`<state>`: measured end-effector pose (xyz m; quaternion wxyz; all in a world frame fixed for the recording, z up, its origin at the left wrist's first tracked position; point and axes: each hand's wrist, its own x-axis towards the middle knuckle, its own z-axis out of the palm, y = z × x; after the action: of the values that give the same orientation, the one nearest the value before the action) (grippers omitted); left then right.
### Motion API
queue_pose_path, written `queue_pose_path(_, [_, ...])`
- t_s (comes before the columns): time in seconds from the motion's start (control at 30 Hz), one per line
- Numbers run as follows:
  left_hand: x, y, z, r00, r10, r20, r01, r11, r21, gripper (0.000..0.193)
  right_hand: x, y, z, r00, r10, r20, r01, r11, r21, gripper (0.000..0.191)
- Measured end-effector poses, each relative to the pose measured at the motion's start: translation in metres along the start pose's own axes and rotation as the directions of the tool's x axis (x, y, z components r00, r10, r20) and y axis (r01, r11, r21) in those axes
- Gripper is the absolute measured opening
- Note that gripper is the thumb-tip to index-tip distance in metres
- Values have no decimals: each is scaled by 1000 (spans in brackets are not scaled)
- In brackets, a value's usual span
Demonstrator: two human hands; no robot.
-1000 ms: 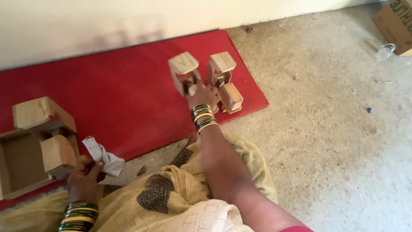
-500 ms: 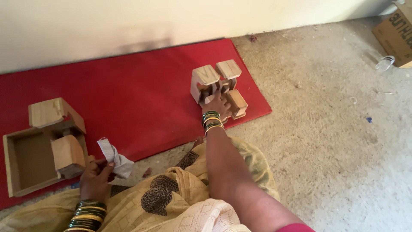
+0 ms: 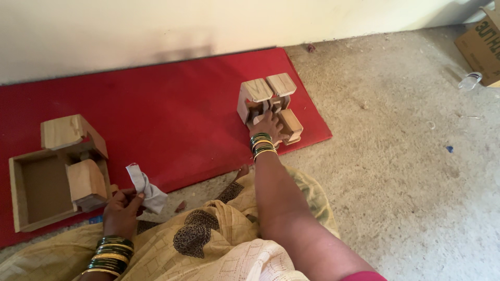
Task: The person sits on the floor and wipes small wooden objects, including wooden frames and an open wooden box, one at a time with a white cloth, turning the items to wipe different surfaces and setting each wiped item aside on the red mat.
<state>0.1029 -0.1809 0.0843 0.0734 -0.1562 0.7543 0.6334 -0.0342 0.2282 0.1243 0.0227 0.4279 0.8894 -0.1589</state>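
Note:
My right hand (image 3: 266, 125) reaches out over the red mat (image 3: 172, 109) and grips a wooden assembly of box-shaped blocks (image 3: 268, 99), fingers tucked into its front opening. My left hand (image 3: 121, 211) rests near my lap and pinches a crumpled white cloth (image 3: 145, 187). Just left of that hand lies an open wooden tray with two wooden blocks (image 3: 57, 169) standing in and on it. Both wrists carry green and gold bangles.
A pale wall borders the mat at the back. Grey concrete floor (image 3: 406, 171) spreads to the right. A cardboard box (image 3: 482, 44) and a small clear plastic bottle (image 3: 470, 80) lie at the far right. My yellow garment covers my knees at the bottom.
The wooden assembly has come down toward the mat and a little closer to me, my right hand still on it. The left hand keeps hold of the cloth.

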Motion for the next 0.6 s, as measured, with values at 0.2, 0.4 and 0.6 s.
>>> queue_pose_path(0.2, [4,-7,-1,996,-78,41,76,996,37,29,-26,-21,-6,900,-306,-310,293,952,-89,72])
queue_pose_path(0.4, [12,-31,29,878,66,474,34,979,-199,31,-176,-13,23,-202,-930,-308,942,-271,201,66])
queue_pose_path(0.6, [-16,-3,39,864,13,503,61,990,-130,23,-238,14,2,104,-933,344,726,307,615,63])
